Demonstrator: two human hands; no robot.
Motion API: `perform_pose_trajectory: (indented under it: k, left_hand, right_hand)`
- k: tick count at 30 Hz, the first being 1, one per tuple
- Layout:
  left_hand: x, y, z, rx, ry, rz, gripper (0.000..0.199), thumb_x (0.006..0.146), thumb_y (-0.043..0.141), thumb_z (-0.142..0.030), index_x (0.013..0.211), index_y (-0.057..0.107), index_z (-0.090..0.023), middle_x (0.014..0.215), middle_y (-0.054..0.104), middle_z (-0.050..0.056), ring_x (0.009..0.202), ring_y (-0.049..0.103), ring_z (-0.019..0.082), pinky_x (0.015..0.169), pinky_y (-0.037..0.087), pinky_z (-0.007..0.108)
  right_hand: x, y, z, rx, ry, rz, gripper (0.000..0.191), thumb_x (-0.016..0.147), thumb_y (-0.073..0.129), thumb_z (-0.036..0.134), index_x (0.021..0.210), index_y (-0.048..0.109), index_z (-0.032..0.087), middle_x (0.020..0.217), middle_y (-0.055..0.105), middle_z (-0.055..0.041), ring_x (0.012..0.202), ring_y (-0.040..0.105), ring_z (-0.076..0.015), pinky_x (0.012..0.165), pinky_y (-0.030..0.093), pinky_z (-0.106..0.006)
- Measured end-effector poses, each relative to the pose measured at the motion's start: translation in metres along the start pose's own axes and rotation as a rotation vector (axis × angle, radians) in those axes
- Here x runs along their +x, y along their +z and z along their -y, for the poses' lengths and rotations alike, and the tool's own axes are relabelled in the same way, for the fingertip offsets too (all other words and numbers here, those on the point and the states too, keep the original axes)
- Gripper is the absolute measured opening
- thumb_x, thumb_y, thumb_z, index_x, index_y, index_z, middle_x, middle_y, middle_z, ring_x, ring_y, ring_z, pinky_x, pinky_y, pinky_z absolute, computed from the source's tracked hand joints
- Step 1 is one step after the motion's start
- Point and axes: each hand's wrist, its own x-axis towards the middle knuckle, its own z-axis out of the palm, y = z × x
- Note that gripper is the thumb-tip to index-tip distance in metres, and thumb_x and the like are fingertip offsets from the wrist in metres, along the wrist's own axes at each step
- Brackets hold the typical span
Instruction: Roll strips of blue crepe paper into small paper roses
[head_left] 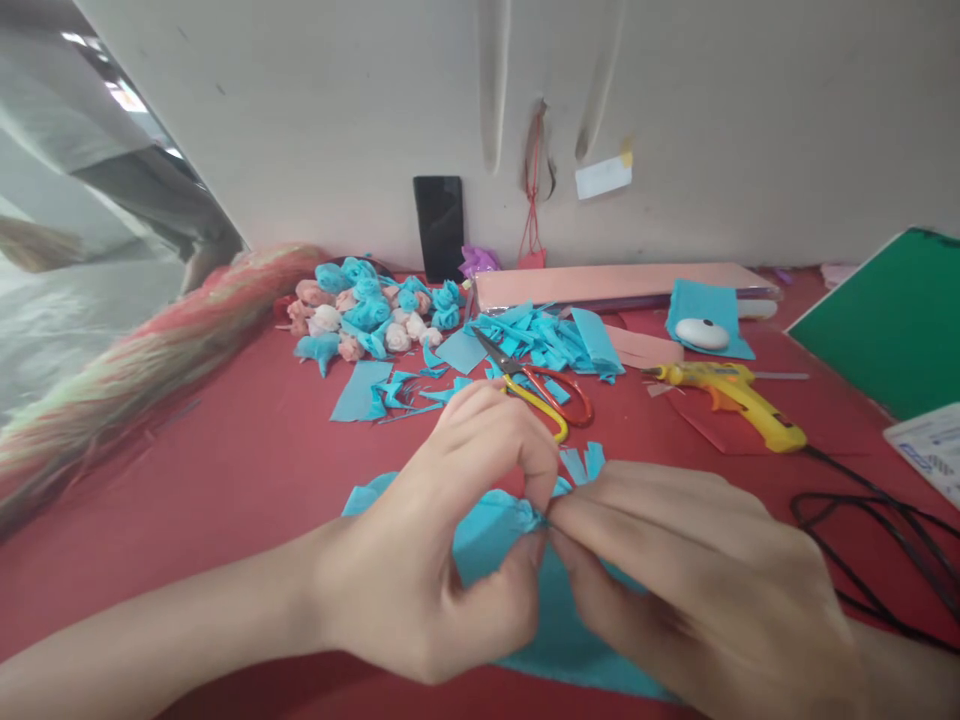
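Phone [440,228]: upright, beyond the left hand [420,560]
Green board [892,325]: beyond and right of the right hand [720,570]
Red string [532,200]: hanging beyond both hands

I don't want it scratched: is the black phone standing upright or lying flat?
Upright: the black phone stands on a short end, its long sides rising against the pale wall.

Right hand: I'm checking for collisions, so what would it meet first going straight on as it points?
Beyond the blue paper it holds, the right hand would likely meet the left hand first, though depth is unclear.
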Motion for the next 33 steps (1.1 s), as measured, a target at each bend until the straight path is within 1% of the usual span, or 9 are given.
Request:
perform_pose_trajectory:
  k: [4,8,10,12,16,22,26,29,33]
  left_hand:
    - [-0.0001,0.0003,0.0028,0.004,0.017,-0.005,0.023,0.067,0.047,-0.005,0.082,0.042,-0.022,0.080,0.049,0.001,0.079,0.047,0.018,0.075,0.041,0.035]
    - [0.0013,0.0009,0.0047,0.021,0.013,-0.015,0.022,0.070,0.046,-0.004,0.082,0.043,-0.022,0.077,0.050,-0.001,0.075,0.047,0.017,0.083,0.040,0.037]
    - [0.0025,0.0014,0.0054,0.002,0.010,-0.018,0.023,0.071,0.047,-0.003,0.084,0.045,-0.022,0.076,0.053,-0.002,0.076,0.049,0.016,0.086,0.039,0.037]
    - [0.0028,0.0023,0.0062,-0.039,-0.001,-0.031,0.022,0.073,0.049,-0.003,0.084,0.046,-0.021,0.076,0.056,-0.002,0.077,0.049,0.015,0.084,0.040,0.033]
    - [0.0004,0.0040,0.0071,-0.139,-0.076,-0.053,0.020,0.076,0.051,-0.002,0.084,0.046,-0.020,0.079,0.055,-0.004,0.079,0.048,0.011,0.083,0.040,0.027]
    - [0.0007,0.0061,0.0065,-0.251,-0.181,-0.062,0.019,0.077,0.054,-0.002,0.083,0.048,-0.019,0.083,0.048,-0.004,0.079,0.047,0.009,0.077,0.042,0.020]
    - [0.0010,0.0076,0.0068,-0.343,-0.259,-0.077,0.016,0.081,0.054,-0.004,0.084,0.049,-0.019,0.081,0.048,-0.006,0.077,0.047,0.007,0.072,0.042,0.015]
    - [-0.0009,0.0079,0.0057,-0.392,-0.273,-0.100,0.013,0.085,0.056,-0.008,0.084,0.050,-0.019,0.080,0.050,-0.007,0.077,0.048,0.006,0.074,0.042,0.014]
    - [-0.0020,0.0082,0.0031,-0.554,-0.320,-0.113,0.009,0.089,0.059,-0.015,0.084,0.052,-0.019,0.079,0.050,-0.006,0.074,0.050,0.006,0.068,0.044,0.015]
  right_hand:
    - [0.0001,-0.0006,-0.0016,0.058,0.029,0.018,0.032,0.092,0.045,0.012,0.067,0.063,0.018,0.059,0.069,0.0003,0.046,0.061,-0.0112,0.047,0.047,-0.025]
    - [-0.0006,-0.0006,-0.0032,0.134,0.077,0.038,0.028,0.091,0.047,0.012,0.070,0.065,0.018,0.059,0.069,0.0015,0.049,0.064,-0.0102,0.049,0.049,-0.021]
    - [0.0004,0.0002,-0.0036,0.192,0.109,0.011,0.028,0.090,0.049,0.013,0.067,0.064,0.018,0.059,0.070,0.0021,0.048,0.064,-0.0089,0.048,0.050,-0.018]
    - [0.0025,0.0011,-0.0036,0.247,0.146,-0.014,0.028,0.088,0.052,0.011,0.063,0.063,0.019,0.059,0.071,0.0023,0.047,0.064,-0.0088,0.045,0.049,-0.016]
    - [0.0068,0.0014,-0.0028,0.305,0.210,-0.029,0.026,0.081,0.055,0.007,0.059,0.063,0.019,0.057,0.071,0.0023,0.048,0.066,-0.0100,0.041,0.047,-0.015]
    - [0.0077,0.0005,-0.0025,0.223,0.149,-0.024,0.025,0.083,0.055,0.008,0.062,0.066,0.016,0.059,0.071,-0.0010,0.050,0.066,-0.0107,0.046,0.048,-0.017]
    - [0.0075,0.0003,-0.0028,0.214,0.150,-0.001,0.028,0.084,0.053,0.006,0.063,0.067,0.015,0.050,0.064,0.0016,0.044,0.060,-0.0096,0.047,0.047,-0.019]
    - [0.0076,-0.0002,-0.0038,0.282,0.227,0.014,0.029,0.083,0.054,0.006,0.059,0.066,0.017,0.047,0.061,0.0033,0.042,0.057,-0.0090,0.044,0.047,-0.018]
    - [0.0093,-0.0016,-0.0051,0.515,0.385,0.056,0.027,0.077,0.057,0.003,0.057,0.065,0.019,0.050,0.064,0.0059,0.045,0.061,-0.0056,0.047,0.048,-0.009]
